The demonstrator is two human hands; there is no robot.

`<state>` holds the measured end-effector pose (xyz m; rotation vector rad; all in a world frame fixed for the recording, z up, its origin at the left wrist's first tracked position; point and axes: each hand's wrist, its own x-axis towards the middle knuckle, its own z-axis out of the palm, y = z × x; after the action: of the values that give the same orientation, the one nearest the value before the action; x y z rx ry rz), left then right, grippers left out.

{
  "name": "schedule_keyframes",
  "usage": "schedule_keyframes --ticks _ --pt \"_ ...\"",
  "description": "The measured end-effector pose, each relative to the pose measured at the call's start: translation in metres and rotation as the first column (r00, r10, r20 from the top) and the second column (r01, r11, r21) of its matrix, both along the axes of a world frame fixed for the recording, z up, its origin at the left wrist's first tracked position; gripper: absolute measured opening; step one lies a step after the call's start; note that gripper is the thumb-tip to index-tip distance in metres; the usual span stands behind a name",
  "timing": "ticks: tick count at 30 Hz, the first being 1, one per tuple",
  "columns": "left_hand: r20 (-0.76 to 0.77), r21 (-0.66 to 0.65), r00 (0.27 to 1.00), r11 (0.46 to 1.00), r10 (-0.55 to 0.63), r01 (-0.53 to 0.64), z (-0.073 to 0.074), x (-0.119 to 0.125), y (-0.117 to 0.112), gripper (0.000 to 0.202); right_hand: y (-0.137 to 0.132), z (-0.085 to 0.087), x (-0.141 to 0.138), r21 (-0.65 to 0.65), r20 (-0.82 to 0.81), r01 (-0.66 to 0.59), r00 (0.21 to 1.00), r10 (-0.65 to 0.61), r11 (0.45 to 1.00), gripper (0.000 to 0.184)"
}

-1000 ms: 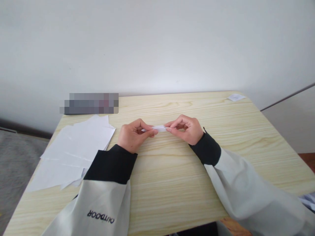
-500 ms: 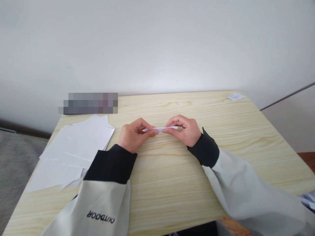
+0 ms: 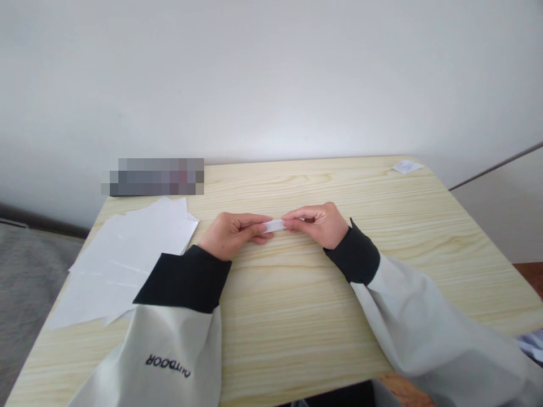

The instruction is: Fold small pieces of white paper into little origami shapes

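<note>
A narrow folded strip of white paper (image 3: 274,226) is stretched between my two hands over the middle of the table. My left hand (image 3: 233,232) pinches its left end between thumb and fingers. At the other end, the thumb and fingertips of my right hand (image 3: 317,221) close on the strip. Only the short middle part of the paper shows; the fingers cover most of both ends.
Loose white paper sheets (image 3: 127,254) lie in a spread pile on the left of the wooden table (image 3: 288,316). Behind them is a blurred dark object (image 3: 155,178). A small folded white paper piece (image 3: 407,167) rests at the far right corner. A white wall (image 3: 271,79) rises behind the table.
The paper has turned so that its flat face shows more between the fingers. My left fingers have shifted their hold, now straighter along the strip; my right hand has moved slightly.
</note>
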<state>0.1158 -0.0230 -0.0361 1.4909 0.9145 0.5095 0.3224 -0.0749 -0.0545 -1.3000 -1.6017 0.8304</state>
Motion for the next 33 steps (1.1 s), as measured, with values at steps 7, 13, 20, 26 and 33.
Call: schedule_keyframes --ticks 7,13,20,26,33 --pt "0.058 -0.178 0.998 0.984 -0.012 0.023 -0.001 -0.002 0.001 0.041 0.003 -0.001 0.005 -0.183 -0.202 -0.151 0.973 0.113 0.971 0.023" --pt "-0.05 -0.028 0.999 1.0 -0.015 0.014 0.005 0.003 -0.003 0.029 0.002 -0.002 0.005 -0.187 -0.167 -0.168 0.976 0.137 0.968 0.022" --pt "-0.044 0.029 0.997 0.997 -0.065 0.066 -0.001 0.002 -0.001 0.026 0.003 0.0 0.005 -0.212 -0.203 -0.227 0.962 0.184 0.951 0.026" --pt "-0.172 0.198 0.984 0.978 -0.035 0.07 -0.002 0.0 -0.003 0.025 0.003 0.0 0.003 -0.139 -0.062 -0.19 0.981 0.183 0.972 0.028" --pt "-0.27 0.358 0.959 0.915 -0.089 0.186 0.005 0.005 -0.007 0.021 -0.003 0.005 -0.009 -0.001 0.118 -0.123 0.985 0.123 0.992 0.018"
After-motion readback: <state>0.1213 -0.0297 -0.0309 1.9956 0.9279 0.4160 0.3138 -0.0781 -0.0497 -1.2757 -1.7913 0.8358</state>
